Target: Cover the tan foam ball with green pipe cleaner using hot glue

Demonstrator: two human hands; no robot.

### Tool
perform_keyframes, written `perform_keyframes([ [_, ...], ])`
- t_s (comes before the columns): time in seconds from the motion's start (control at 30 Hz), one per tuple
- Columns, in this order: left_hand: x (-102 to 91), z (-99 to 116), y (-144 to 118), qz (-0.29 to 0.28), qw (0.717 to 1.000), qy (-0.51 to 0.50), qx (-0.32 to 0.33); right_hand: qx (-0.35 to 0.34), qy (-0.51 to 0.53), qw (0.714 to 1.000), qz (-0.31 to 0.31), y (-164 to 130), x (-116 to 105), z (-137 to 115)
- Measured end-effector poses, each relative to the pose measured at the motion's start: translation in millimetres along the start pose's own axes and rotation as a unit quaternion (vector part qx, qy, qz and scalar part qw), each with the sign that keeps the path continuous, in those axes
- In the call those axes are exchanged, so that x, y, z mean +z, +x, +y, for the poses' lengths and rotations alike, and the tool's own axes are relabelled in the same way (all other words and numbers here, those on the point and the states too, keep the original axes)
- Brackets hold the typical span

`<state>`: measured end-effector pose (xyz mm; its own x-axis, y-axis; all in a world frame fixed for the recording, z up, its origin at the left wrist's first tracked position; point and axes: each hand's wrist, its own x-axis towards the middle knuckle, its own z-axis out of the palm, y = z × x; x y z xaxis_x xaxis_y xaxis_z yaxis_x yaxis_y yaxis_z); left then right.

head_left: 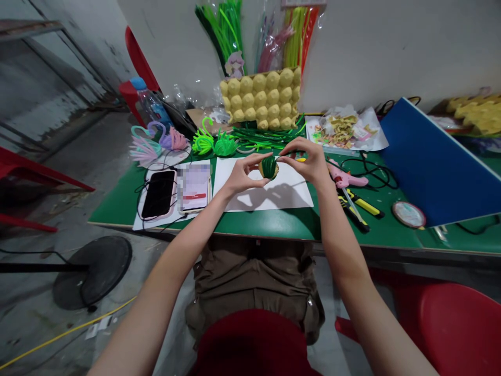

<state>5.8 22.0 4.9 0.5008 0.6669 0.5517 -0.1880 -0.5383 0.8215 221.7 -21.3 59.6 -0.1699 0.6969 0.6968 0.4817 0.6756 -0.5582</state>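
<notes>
Between the thumb and fingers of my left hand [247, 175] is a small yellow egg-carton cup [269, 168], its side covered with dark green pipe cleaner. My right hand [307, 159] pinches a dark strand, apparently the pipe cleaner's free end, just right of the cup. Both hands are over a white sheet of paper [270, 198] on the green table. Behind them lie loose green pipe cleaners [270, 138]. To the left of these sit a light green pipe-cleaner swan [203, 140] and a darker green pipe-cleaner piece [226, 143].
A yellow egg tray [261, 98] leans at the back wall. On the right are a pink glue gun [346, 176], yellow-black cutters [364, 203], a tape roll [408, 214] and a blue board [438, 167]. Two phones, a black-screened phone [159, 194] among them, lie left with cables.
</notes>
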Motion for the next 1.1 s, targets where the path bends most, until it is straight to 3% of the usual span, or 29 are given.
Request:
perform_keyframes([
  [0.2,1.5,2,0,-0.009,0.999,-0.027,0.042,0.022,0.058,0.997,0.034,3,-1,-6],
  [0.5,-0.7,9,-1,-0.006,0.996,0.018,0.091,0.079,0.134,0.987,0.038,3,2,-6],
  [1.1,-0.3,16,-3,0.001,0.984,0.069,0.167,0.093,0.201,0.974,0.048,6,1,-10],
])
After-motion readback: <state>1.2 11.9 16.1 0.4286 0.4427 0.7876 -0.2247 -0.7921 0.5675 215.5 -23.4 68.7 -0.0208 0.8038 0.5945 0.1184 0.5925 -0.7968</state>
